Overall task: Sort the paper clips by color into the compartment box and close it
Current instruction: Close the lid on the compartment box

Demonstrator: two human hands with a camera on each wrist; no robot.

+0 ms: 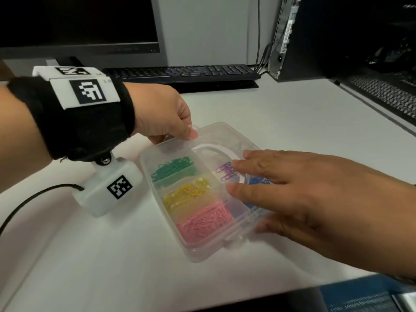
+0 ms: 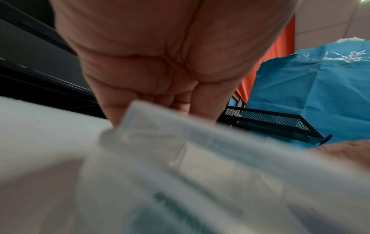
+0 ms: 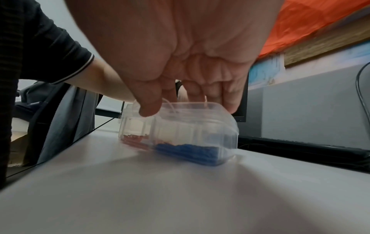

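Our left hand [image 1: 157, 113] pinches the far corner of the compartment box [image 1: 202, 251] on the desk [image 1: 112, 255], fingers curled on its clear lid [image 1: 216, 136]. Our right hand [image 1: 299, 190] lies flat on that lid, fingers [image 1: 254, 165] spread. Beneath them sit purple clips [image 1: 226, 172]; green [image 1: 171, 168], yellow [image 1: 186, 192] and pink clips [image 1: 204, 219] lie just left.
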